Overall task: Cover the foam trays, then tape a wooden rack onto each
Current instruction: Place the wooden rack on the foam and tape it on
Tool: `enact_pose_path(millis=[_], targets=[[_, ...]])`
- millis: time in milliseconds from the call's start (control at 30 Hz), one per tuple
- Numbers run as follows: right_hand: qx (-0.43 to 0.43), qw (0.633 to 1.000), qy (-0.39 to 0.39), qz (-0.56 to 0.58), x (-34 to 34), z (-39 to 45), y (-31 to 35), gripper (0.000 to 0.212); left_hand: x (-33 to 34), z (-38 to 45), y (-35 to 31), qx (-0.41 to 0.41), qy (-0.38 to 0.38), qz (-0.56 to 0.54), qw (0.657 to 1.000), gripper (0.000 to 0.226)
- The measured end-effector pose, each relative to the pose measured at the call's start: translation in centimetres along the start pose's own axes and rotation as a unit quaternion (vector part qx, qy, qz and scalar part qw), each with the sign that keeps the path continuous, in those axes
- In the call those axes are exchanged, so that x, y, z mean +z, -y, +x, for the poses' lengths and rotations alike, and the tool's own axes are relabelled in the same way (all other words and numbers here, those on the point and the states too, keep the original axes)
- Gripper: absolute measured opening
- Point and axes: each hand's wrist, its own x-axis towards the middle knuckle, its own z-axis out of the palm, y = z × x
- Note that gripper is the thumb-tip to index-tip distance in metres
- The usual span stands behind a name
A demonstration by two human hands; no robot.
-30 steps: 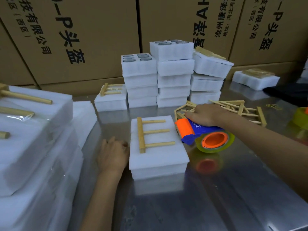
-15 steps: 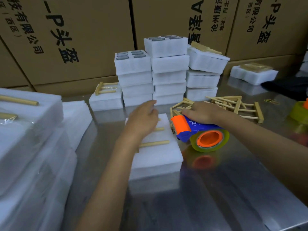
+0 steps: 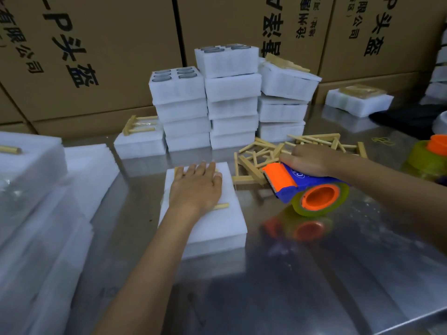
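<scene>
Fingers (image 3: 193,170) of the left hand (image 3: 196,187) lie flat, pinning the wooden rack (image 3: 221,206) to the foam tray (image 3: 217,228); the right hand (image 3: 312,160) grips the tape dispenser (image 3: 302,187).

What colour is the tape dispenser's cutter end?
Orange, on a blue body; the tape dispenser shows clearly in the head view, under the right hand.

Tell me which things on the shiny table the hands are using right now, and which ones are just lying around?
In use:
- left hand pressing flat on the pale wooden rack
- white covered foam tray beneath it
- right hand holding the blue and orange tape dispenser

Lying about:
- loose pile of wooden racks
- stacked white foam trays
- brown cardboard boxes
- spare yellow tape roll
</scene>
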Motion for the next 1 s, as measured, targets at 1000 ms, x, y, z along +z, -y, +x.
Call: enact_pose_path(millis=[1000], targets=[[0.063, 0.959, -0.097, 0.259, 0.3, -1.6, -2.8, 0.052, -1.2, -0.3, -0.1, 0.026, 0.03, -0.038, 0.998, 0.053]])
